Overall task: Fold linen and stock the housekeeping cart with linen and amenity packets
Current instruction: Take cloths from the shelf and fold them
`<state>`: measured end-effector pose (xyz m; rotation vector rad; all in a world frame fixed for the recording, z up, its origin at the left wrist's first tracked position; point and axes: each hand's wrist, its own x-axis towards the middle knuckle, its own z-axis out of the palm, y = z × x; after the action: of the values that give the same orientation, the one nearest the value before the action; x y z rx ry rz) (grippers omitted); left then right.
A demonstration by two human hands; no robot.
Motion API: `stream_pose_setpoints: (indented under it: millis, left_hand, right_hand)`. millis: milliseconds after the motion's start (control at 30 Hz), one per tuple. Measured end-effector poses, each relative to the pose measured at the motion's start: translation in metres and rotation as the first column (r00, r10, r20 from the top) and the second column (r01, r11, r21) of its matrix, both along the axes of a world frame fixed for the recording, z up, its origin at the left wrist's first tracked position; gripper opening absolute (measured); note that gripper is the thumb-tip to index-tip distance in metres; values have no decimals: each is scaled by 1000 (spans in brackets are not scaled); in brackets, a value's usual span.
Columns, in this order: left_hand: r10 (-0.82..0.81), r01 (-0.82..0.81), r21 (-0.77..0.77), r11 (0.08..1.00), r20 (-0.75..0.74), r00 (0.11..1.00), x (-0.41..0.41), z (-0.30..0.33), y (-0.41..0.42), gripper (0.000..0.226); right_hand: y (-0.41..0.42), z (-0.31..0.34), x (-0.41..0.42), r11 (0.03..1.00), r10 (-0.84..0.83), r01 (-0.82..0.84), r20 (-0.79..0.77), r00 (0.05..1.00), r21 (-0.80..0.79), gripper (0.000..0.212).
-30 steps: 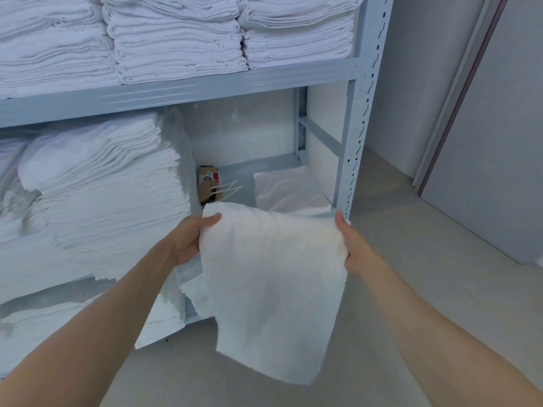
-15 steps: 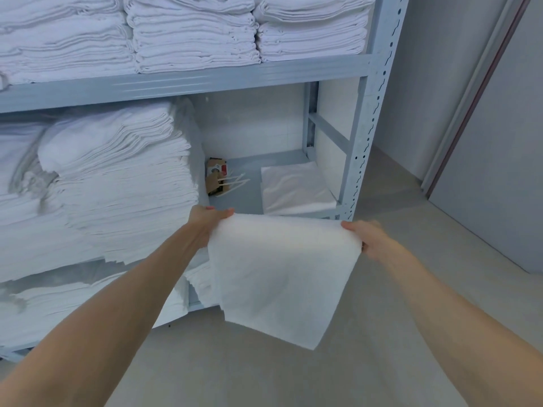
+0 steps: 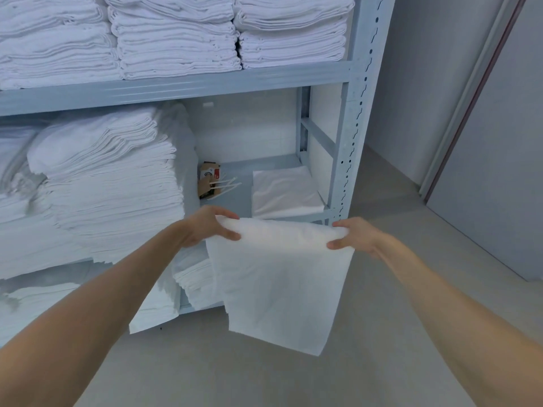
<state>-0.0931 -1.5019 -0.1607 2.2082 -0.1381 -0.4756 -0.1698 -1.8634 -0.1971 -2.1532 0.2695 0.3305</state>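
Far left of the fingers, tall stacks of folded linen (image 3: 111,177) fill the metal shelf (image 3: 205,86), so the work happens in front of the storage. The left hand (image 3: 205,227) pinches one top corner of a white cloth (image 3: 279,277), thumb below and fingers (image 3: 227,214) curled over the edge. The cloth hangs between the two hands above the floor, stretched level, probably to line up its edges for a fold. Beyond the fingers a folded piece (image 3: 285,192) lies on the lower shelf, a small cardboard packet (image 3: 210,179) beside it. The right hand (image 3: 355,235) grips the other corner likewise.
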Motion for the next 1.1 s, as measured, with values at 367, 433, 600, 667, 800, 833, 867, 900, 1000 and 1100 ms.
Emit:
stream_pose_setpoints:
  millis: [367, 433, 600, 667, 800, 833, 867, 900, 1000, 1100]
  left_hand:
    - [-67, -25, 323, 946, 271, 960, -6, -28, -73, 45]
    - [-74, -27, 326, 945, 294, 953, -2, -25, -78, 36]
    - [-173, -24, 500, 866, 344, 923, 15, -23, -77, 35]
    - [-188, 23, 477, 878, 302, 934, 22, -20, -73, 33]
    - [-173, 68, 382, 922, 246, 954, 33, -12, -65, 24]
    - [-181, 74, 387, 919, 246, 952, 37, -11, -64, 23]
    - [-182, 77, 388, 918, 241, 953, 41, -10, -64, 22]
    - [-183, 83, 387, 918, 229, 956, 47, -9, -64, 21]
    - [-184, 106, 387, 916, 171, 968, 69, -8, -64, 20]
    - [-181, 133, 349, 928, 109, 977, 100, -10, -65, 17]
  right_hand:
    - [-41, -19, 0, 927, 55, 13, 171, 984, -376, 40]
    - [-49, -15, 5, 906, 61, 29, 197, 978, -423, 38]
    - [-67, -4, 15, 876, 144, -53, 156, 977, -480, 44]
    - [-68, -1, 21, 911, 145, -76, 142, 979, -406, 46]
    - [-72, 5, 37, 942, 126, -72, 147, 981, -328, 49]
    - [-72, 6, 42, 956, 121, -72, 156, 980, -285, 50]
    - [-72, 7, 46, 969, 125, -84, 167, 978, -232, 51]
    - [-72, 8, 52, 977, 144, -112, 172, 975, -180, 51]
    - [-74, 9, 77, 969, 215, -192, 150, 965, -155, 23]
    - [-80, 7, 113, 953, 233, -205, 107, 967, -222, 26]
